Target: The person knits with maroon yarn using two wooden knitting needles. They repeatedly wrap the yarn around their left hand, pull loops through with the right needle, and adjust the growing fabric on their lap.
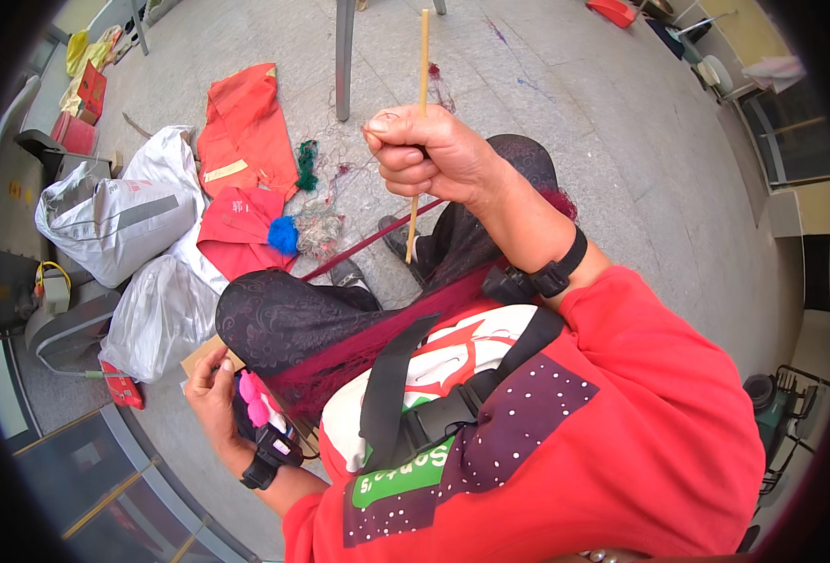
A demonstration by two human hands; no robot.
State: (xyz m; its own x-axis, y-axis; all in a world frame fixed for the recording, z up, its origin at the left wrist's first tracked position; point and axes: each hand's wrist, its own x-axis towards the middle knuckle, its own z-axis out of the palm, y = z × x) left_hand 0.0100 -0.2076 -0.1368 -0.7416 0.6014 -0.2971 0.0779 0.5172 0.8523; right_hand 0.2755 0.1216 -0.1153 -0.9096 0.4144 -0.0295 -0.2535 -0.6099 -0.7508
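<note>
Head view: right hand (429, 150) raised in front of the chest, fingers curled tight in a fist around a thin pale wooden stick (420, 113), gripped near the middle, so one end stands well above the fist and the other pokes out below. The stick looks light, stiff and smooth, probably prone to twist or slide in a loose grip; a mid-length fist hold seems right, and it may snap if levered hard. Dark red netting (377, 342) lies across the lap and runs up towards the stick; it reads soft, limp and snag-prone, likely best taken in a bunch rather than by single strands. Left hand (213, 394) sits low by the left knee, fingers partly closed beside a pink tuft (254, 399); cannot tell whether it is actually pinched. Black wrist straps on both arms. On the paved floor (621, 141): grey-white sacks (124, 220), orange-red cloth (241, 127), a blue yarn ball (283, 235).
</note>
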